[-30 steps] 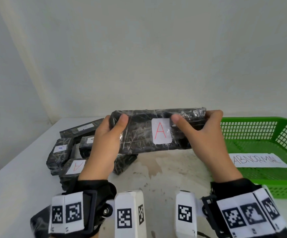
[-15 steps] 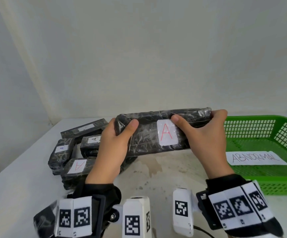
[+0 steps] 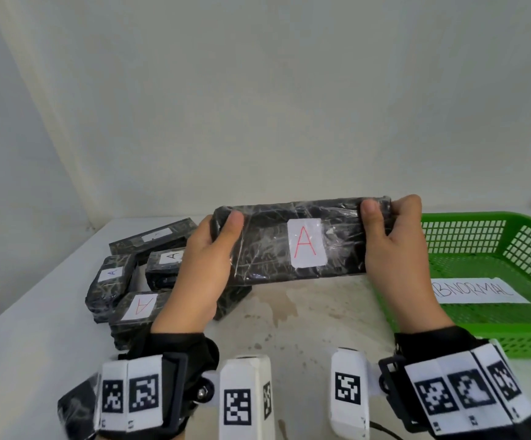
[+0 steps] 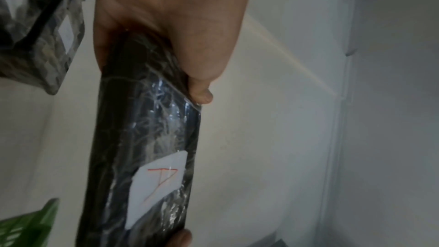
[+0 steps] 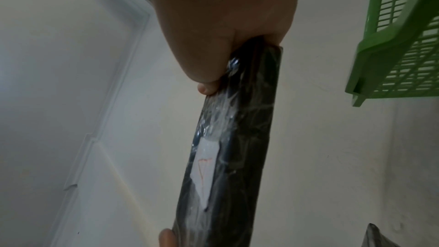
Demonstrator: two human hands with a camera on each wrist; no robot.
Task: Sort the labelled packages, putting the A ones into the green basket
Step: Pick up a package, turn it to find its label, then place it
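Note:
A long black plastic-wrapped package (image 3: 270,246) with a white label bearing a red A (image 3: 306,247) is held level above the table, face toward me. My left hand (image 3: 207,258) grips its left end, thumb on the front. My right hand (image 3: 391,239) grips its right end, next to the green basket (image 3: 511,331). The left wrist view shows the package (image 4: 142,138) running away from the thumb, and the right wrist view shows the same package (image 5: 232,147). A paper reading ABNORMAL (image 3: 477,290) lies in the basket.
A heap of several black labelled packages (image 3: 130,287) lies on the white table (image 3: 19,344) at the left, behind my left hand. One shows a red A (image 3: 141,304), another a blue A (image 3: 111,274). A white wall stands close behind the table.
Both hands have carried the package to the right, toward the green basket. My right hand has slid outward from beside the label to the package's right end.

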